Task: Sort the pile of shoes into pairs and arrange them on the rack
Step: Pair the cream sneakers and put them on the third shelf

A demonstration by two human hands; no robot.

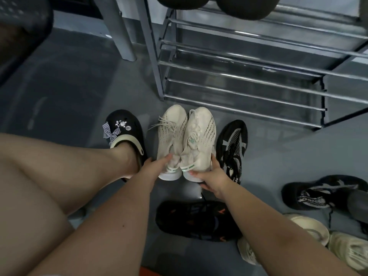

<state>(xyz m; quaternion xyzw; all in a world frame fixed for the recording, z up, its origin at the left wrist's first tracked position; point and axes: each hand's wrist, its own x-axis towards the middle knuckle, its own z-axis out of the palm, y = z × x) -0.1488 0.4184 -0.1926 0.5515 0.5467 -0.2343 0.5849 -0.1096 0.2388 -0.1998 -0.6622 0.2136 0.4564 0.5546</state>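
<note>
Left hand (157, 166): grips heel of left cream sneaker (172, 136), thumb hidden behind it.
Right hand (207, 176): grips heel of right cream sneaker (200, 140).
Pair: side by side, touching, toes toward rack (249, 80), just in front of it.
Rack top: two dark shoes (235, 6), cut off by frame.
Floor, R side: black sneaker (232, 148) partly behind right hand; cream shoes (310, 236) cut off by forearm and frame edge.
Black-orange shoe (195, 220): betw. forearms, detail murky.

Two dark shoes (211, 5) on the rack (258, 56) are cut off by the top edge, only their soles' ends showing. Right forearm hides part of the black-and-orange sneaker (195, 220) and the pale shoe (247, 253) below it. Cream sandals (318, 234) run off the right edge; lettering on the black sneaker (318, 194) is too blurred to read.
</note>
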